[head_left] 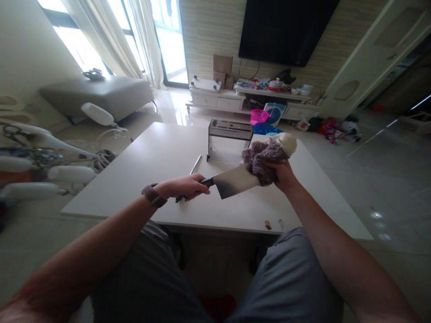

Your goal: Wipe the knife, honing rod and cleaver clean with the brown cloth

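Note:
My left hand (pixel 185 186) is closed round the dark handle of a cleaver (pixel 235 180), whose broad blade points to the right above the white table (pixel 141 148). In my right hand (pixel 283 174) is a bunched, fluffy purple-grey and cream cloth (pixel 266 157). The cloth covers the far end of the blade and touches it. A sharpening steel (pixel 195 164) with a dark handle lies on the table behind my left hand, which partly hides it. Just beyond stands a knife block (pixel 230 130) with clear sides and slots in its top.
Near the table's front edge lie a small yellow figure (pixel 268 224) and a small pale item (pixel 281 223). A lamp with white shades (pixel 97 114) stands close on the left. Behind the table are a pink basket (pixel 258 116) and a low cabinet (pixel 215 101).

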{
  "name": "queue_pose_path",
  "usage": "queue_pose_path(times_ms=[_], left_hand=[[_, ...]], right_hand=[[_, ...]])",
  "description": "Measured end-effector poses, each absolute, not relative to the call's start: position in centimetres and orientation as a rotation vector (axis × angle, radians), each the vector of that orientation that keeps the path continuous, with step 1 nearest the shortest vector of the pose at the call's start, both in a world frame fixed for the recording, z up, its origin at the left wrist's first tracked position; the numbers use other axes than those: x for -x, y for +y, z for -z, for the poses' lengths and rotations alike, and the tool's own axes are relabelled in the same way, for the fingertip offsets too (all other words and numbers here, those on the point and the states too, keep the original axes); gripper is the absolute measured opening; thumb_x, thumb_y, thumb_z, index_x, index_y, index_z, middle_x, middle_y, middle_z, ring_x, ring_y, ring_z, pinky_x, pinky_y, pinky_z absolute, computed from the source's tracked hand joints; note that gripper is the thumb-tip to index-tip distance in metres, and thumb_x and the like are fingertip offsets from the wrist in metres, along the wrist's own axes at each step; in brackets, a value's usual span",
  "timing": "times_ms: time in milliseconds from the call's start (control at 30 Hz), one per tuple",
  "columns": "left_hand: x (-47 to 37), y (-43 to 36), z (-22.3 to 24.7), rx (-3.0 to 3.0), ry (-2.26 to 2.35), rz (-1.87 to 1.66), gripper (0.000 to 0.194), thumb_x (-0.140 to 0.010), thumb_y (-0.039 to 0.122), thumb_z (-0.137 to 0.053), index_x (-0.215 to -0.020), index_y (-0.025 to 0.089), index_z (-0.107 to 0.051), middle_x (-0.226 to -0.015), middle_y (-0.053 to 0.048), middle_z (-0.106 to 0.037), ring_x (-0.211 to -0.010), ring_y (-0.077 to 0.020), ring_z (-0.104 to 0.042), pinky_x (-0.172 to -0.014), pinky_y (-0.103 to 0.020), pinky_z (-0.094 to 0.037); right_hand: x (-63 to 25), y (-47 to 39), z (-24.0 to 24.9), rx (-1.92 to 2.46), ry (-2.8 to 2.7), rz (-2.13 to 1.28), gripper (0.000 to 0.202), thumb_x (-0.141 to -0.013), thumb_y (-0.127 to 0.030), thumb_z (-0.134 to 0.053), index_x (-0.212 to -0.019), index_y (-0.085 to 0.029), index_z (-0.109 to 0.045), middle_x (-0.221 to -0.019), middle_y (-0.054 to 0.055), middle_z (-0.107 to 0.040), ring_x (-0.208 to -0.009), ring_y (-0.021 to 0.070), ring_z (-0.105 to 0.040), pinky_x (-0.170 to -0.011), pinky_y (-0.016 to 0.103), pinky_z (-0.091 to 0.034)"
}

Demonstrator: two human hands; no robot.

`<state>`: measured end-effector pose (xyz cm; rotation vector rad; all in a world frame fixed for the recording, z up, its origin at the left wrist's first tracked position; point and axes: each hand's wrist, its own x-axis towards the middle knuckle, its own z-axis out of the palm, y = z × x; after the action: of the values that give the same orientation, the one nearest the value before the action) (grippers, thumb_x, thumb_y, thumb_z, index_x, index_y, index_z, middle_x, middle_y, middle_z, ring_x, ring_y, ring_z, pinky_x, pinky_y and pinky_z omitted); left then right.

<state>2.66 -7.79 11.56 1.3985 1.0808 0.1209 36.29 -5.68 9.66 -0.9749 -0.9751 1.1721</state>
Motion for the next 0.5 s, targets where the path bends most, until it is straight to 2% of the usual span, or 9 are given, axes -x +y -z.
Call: queue_pose_path(times_ms=[133, 300, 500], left_hand=[[-2.6, -7.4, -11.5, -1.321, 1.066, -0.191, 0.028, -0.078, 0.031, -0.077, -0.078, 0.020, -0.051, -0.051, 0.007, -0.041, -0.041, -0.0078, -0.036, -0.039, -0.019, -0.032], [-2.7, -7.4, -11.1, -1.294, 1.082, -0.149, 0.029, -0.078, 0.029, -0.078, -0.078, 0.020, -0.050, -0.049, 0.008, -0.041, -0.039, -0.0080, -0.036, -0.037, -0.019, -0.031], [-2.7, -7.4, -11.1, -1.301, 1.063, -0.186, 0.029, -0.080, 0.029, -0.077, -0.077, 0.020, -0.049, -0.050, 0.008, -0.041, -0.040, -0.0074, -0.036, -0.038, -0.019, -0.033]], right_hand=[[-37.7, -5.7, -9.5, 1.043, -0.987, -1.345, 0.046, -0.056, -0.013, -0.093, -0.098, -0.019, -0.076, -0.101, 0.008, -0.082, -0.098, 0.0320, -0.078, -0.098, 0.051, -0.062], [-37.4, -6.2, -9.0, 1.120, -1.064, -1.454, 0.047, -0.052, -0.012, -0.094, -0.095, -0.019, -0.077, -0.095, 0.008, -0.082, -0.096, 0.0350, -0.078, -0.096, 0.056, -0.062], [-35.9, -6.0, -8.9, 1.074, -1.037, -1.257, 0.054, -0.049, -0.012, -0.093, -0.099, -0.023, -0.077, -0.102, 0.004, -0.082, -0.099, 0.0308, -0.077, -0.096, 0.051, -0.063]])
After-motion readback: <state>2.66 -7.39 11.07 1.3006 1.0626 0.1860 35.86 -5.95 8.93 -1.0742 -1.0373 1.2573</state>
